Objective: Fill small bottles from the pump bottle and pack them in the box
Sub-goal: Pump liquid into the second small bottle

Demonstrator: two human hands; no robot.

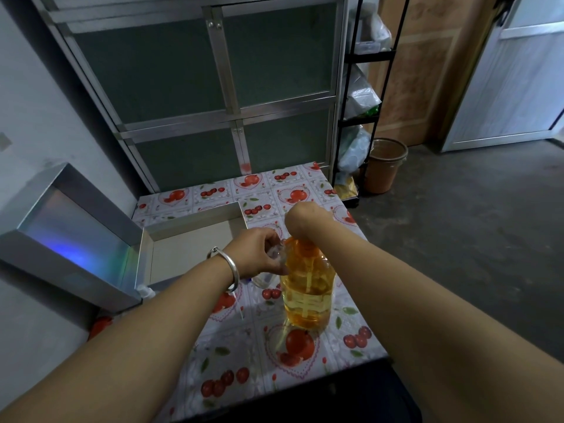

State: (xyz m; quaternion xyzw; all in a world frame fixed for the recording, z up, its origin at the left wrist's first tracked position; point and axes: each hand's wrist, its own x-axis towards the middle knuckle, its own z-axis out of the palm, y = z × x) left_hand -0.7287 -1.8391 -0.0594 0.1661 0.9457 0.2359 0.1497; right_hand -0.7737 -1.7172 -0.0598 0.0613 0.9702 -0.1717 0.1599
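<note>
We take the pump bottle as our landmark: it stands upright on the fruit-patterned table, its long axis vertical, amber liquid filling most of it. Our right hand sits directly on top of it, bent down at the wrist over the orange pump head; the fingers are hidden behind the wrist, so we cannot tell whether they clench the head or only press it. Our left hand is just left of the bottle's shoulder, fingers closed around a small clear bottle held against the neck, where we judge the spout to be. The coming move, as we read it, turns on that small bottle's mouth staying under the spout while the right hand pushes straight down. Another small bottle stands just left of the pump bottle's base. The silver box lies open farther left and behind, nearer our left hand.
</note>
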